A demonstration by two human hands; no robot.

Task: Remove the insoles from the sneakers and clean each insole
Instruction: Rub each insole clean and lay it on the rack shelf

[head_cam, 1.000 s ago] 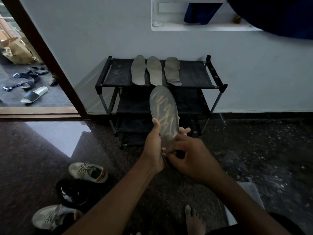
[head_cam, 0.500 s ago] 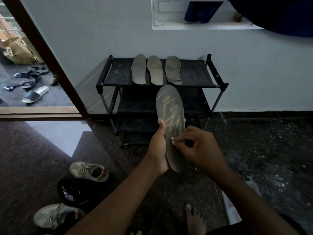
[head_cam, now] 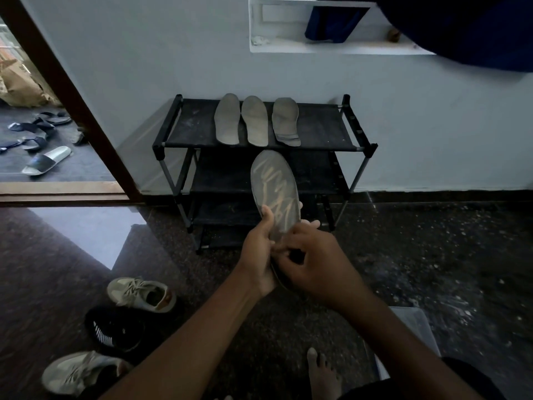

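While my left hand (head_cam: 257, 251) grips the insole (head_cam: 274, 188), thumb across its face, my right hand (head_cam: 315, 262) pinches its heel end just beside; beyond both hands, three more insoles (head_cam: 255, 121) lie on top of the rack (head_cam: 320, 131).

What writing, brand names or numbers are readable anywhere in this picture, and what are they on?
No text is legible.
Held insole: pale scribble marks, no readable word.
Paper bag: dark print, too blurred to read.
Black sneaker: white stripes only, no lettering.
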